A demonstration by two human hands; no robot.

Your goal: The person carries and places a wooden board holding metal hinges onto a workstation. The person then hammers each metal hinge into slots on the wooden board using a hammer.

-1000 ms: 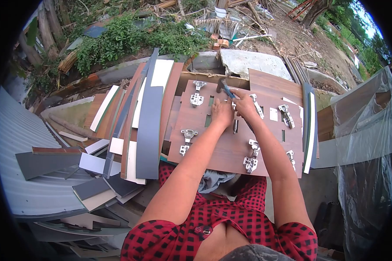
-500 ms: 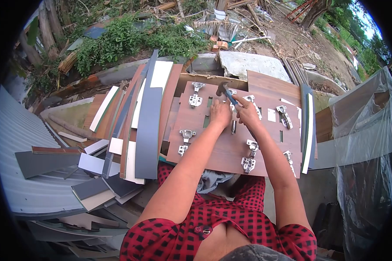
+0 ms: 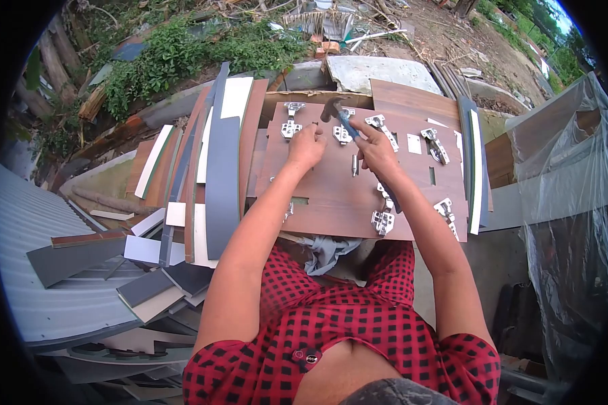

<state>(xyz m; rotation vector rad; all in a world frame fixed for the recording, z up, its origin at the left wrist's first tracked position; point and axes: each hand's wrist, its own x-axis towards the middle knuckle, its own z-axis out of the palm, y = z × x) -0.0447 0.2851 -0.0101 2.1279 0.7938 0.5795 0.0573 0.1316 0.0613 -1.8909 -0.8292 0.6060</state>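
My right hand (image 3: 377, 150) grips a claw hammer (image 3: 344, 121) by its blue handle, its head raised over the brown wood-grain board (image 3: 324, 182). Close to the upper-left metal cabinet hinge (image 3: 291, 123), my left hand (image 3: 307, 147) is closed, fingertips together; whatever they pinch is too small to make out. More hinges lie on the board, among them one under the hammer (image 3: 342, 135), one beyond my right hand (image 3: 383, 128) and one near the front edge (image 3: 383, 219). A small metal cylinder (image 3: 355, 165) rests between my hands.
Long panel strips (image 3: 223, 169) lean at the board's left, with offcuts (image 3: 152, 293) below. At the right stand more panel strips (image 3: 475, 169) and a clear plastic sheet (image 3: 561, 202). A grey cloth (image 3: 327, 253) hangs under the board's front edge. Behind is a concrete slab (image 3: 378, 73).
My left hand has moved left, away from the hammer, to beside the upper-left hinge. The hammer has shifted slightly left in my right hand. The whole view has tilted a little.
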